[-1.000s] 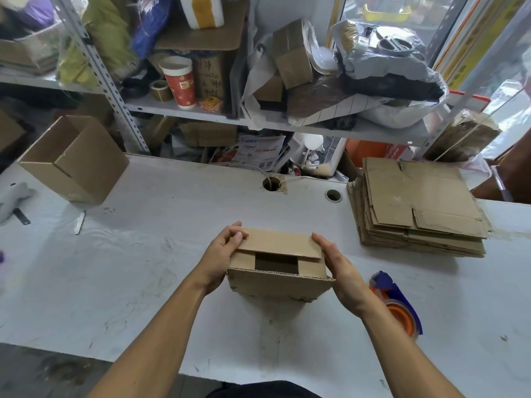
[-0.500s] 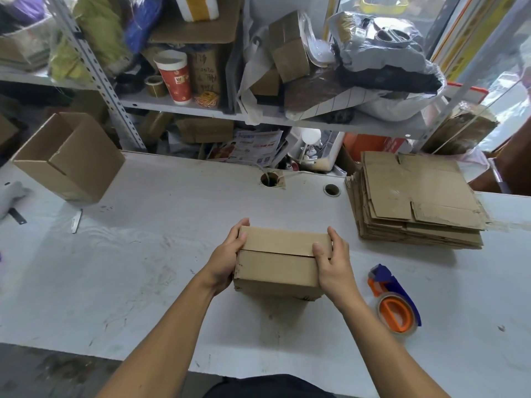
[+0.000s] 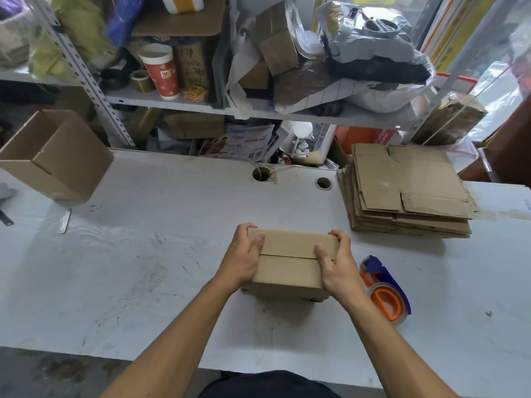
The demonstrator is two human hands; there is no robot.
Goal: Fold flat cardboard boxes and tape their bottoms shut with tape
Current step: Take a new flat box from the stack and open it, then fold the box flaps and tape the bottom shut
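Both hands clamp the small box point(image 3: 290, 261) near the table's front middle: left hand point(image 3: 244, 261) wraps the left end, right hand point(image 3: 337, 264) the right, thumbs pinning the flaps shut. Best bet is keeping that seam tight with one hand while the other grabs the tape dispenser point(image 3: 386, 291) just right of it. Looks untaped, hard to tell. Flat stack point(image 3: 408, 191) waits far right, a folded box point(image 3: 54, 156) far left; nothing's blocking.

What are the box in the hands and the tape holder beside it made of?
The box looks like plain brown corrugated cardboard: matte, unprinted, with a straight seam where its flaps meet. The tape holder seems to be glossy moulded plastic, orange with a blue part, and the roll on it looks like clear, shiny film.
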